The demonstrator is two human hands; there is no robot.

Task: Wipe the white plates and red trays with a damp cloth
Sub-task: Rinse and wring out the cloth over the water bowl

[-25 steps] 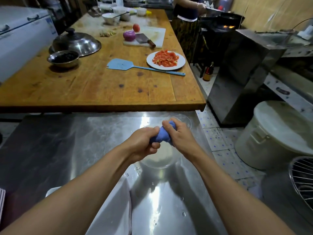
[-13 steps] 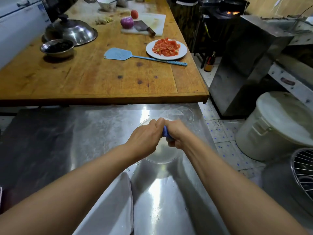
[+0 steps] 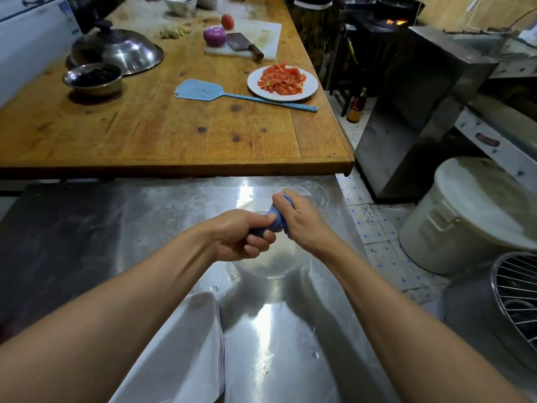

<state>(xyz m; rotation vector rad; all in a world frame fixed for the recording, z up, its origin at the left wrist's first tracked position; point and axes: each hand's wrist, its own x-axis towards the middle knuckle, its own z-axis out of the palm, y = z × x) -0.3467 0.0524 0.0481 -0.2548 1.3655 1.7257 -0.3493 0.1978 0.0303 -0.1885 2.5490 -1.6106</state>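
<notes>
Stack of white plates (image 3: 186, 353) nearest, cut off by bottom edge and left forearm. Both arms extended over steel counter (image 3: 290, 359). Left hand (image 3: 241, 237) and right hand (image 3: 305, 222) both fisted around blue cloth (image 3: 276, 221), cloth twisted between them, above clear bowl (image 3: 270, 263). Bowl mostly hidden by hands. Red trays not visible.

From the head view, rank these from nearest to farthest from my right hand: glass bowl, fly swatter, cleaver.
1. Glass bowl, directly under the right hand.
2. Fly swatter, ahead on the wooden table.
3. Cleaver, farther back on the cutting board.
</notes>
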